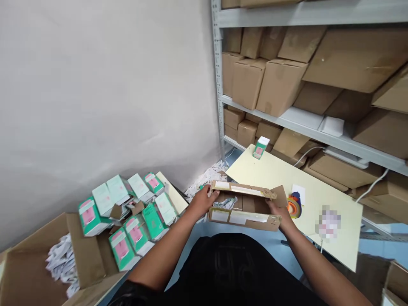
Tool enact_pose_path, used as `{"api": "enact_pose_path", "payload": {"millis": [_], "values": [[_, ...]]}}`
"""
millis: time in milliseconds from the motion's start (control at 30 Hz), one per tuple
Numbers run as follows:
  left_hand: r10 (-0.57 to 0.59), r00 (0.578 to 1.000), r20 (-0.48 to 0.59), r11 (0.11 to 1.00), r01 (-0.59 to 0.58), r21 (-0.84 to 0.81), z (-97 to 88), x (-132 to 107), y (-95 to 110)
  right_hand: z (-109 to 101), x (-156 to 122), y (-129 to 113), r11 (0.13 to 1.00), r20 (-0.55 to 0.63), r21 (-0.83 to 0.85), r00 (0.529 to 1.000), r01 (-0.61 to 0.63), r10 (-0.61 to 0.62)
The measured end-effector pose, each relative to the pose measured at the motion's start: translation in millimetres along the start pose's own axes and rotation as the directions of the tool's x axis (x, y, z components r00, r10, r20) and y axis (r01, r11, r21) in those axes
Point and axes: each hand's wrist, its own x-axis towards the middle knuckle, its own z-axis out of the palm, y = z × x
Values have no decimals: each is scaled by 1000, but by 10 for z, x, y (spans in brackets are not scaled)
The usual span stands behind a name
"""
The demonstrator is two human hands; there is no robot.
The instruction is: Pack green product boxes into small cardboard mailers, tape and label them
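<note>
Between my two hands is a long, shallow cardboard box (pixel 251 222), its top open and crumpled paper (pixel 225 203) lying at its left end. My left hand (pixel 203 201) grips the box's left end, the thumb over the edge. At the opposite end my right hand (pixel 281 213) holds on, with part of its fingers hidden behind the cardboard. A raised flap (pixel 280 196) stands up beside that hand. Close to the right hand, a tape dispenser (pixel 295 205) with a roll of tape rests on the pale table (pixel 270 178).
Several green and white small boxes (pixel 134 231) cluster at the left, near a large open carton (pixel 35 263) with shredded paper (pixel 63 261). One small green box (pixel 261 147) stands on the table's far corner. Metal shelves (pixel 274 114) full of cartons rise behind. Paper scraps (pixel 208 176) cover the floor by the wall.
</note>
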Motion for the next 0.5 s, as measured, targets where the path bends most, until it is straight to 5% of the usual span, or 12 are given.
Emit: {"api": "enact_pose_path", "payload": {"millis": [133, 267, 367, 500], "values": [[305, 947, -100, 951, -299, 76, 199, 620, 352, -283, 317, 152, 997, -132, -20, 989, -77, 73], [600, 793, 110, 800, -599, -42, 368, 1264, 568, -423, 628, 173, 980, -291, 45, 936, -194, 199], [638, 719, 275, 760, -645, -77, 559, 1812, 668, -438, 882, 147, 960, -358, 119, 891, -253, 279], [594, 711, 376, 791, -603, -109, 917, 2573, 702, -355, 1219, 141, 909, -475, 184, 775, -375, 416]]}}
